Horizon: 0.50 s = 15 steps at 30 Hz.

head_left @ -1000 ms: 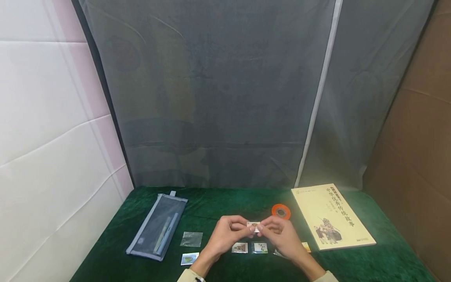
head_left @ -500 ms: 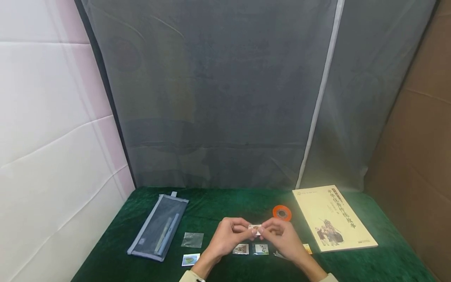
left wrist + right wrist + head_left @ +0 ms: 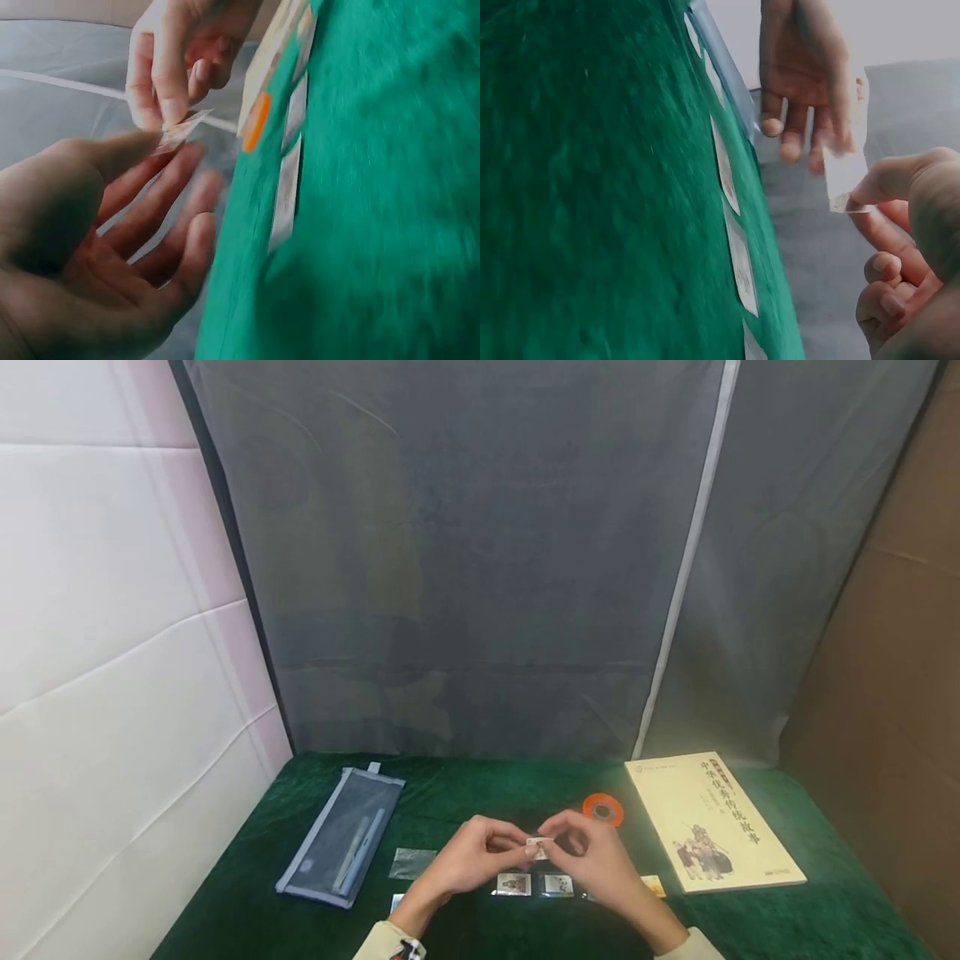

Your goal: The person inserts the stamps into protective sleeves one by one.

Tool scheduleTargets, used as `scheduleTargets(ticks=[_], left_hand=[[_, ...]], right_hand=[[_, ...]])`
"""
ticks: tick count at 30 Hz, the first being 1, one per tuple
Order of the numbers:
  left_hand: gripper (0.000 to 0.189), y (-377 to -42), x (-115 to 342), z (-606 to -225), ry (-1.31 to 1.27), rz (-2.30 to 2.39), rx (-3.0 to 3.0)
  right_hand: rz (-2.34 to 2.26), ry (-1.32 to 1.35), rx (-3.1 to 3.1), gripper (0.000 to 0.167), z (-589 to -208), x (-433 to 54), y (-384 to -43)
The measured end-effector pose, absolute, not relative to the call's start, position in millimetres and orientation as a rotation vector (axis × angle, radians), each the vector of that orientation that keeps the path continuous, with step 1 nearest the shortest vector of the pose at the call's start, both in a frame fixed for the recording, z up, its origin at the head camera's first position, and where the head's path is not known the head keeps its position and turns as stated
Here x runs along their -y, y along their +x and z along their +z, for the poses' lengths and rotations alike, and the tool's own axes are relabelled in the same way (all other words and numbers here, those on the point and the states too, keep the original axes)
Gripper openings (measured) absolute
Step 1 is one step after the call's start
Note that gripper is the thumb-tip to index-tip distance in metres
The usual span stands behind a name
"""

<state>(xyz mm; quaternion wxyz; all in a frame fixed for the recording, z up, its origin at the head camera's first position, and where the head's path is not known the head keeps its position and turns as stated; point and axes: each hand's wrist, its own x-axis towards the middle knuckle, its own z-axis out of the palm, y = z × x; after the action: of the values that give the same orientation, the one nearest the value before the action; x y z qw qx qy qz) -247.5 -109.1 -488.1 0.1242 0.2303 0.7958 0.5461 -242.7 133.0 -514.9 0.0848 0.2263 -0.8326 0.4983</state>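
Near the front of the green cloth, both hands hold a small stamp-like card in a clear sleeve. My left hand pinches one side between thumb and forefinger, its other fingers spread loosely in the left wrist view. At the opposite side, the thumb and forefinger of my right hand pinch the clear edge. Just below the hands lie a brown picture card and a pale picture card, each sleeved. The held card's picture is mostly covered by fingers.
A clear plastic sleeve and a mostly hidden card lie by the left forearm. Beside the right forearm is a yellow card. Behind stand out an orange disc, a cream book and a mesh pencil pouch with pens.
My right hand has lifted and shifted slightly, its fingers moving to the sleeve's clear edge. My left forearm has swung left, covering most of the blue-green card. The view has shifted slightly.
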Motion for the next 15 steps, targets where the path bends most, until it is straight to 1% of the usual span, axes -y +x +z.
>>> scheduleTargets(ticks=[5,10,15], left_hand=[[0.009,-246.1,140.4,-484.1,0.700,1.414,-2.561],[0.005,-243.5,169.5,-491.9,0.659,1.352,-2.594],[0.005,-239.0,190.7,-498.9,0.608,1.278,-2.610]], right_hand=[[1.470,0.778,2.545,0.014,-516.9,-110.1,-245.6],[1.479,0.856,2.640,0.009,-521.9,-82.9,-247.7],[1.456,0.946,2.718,0.009,-526.7,-61.9,-251.4]])
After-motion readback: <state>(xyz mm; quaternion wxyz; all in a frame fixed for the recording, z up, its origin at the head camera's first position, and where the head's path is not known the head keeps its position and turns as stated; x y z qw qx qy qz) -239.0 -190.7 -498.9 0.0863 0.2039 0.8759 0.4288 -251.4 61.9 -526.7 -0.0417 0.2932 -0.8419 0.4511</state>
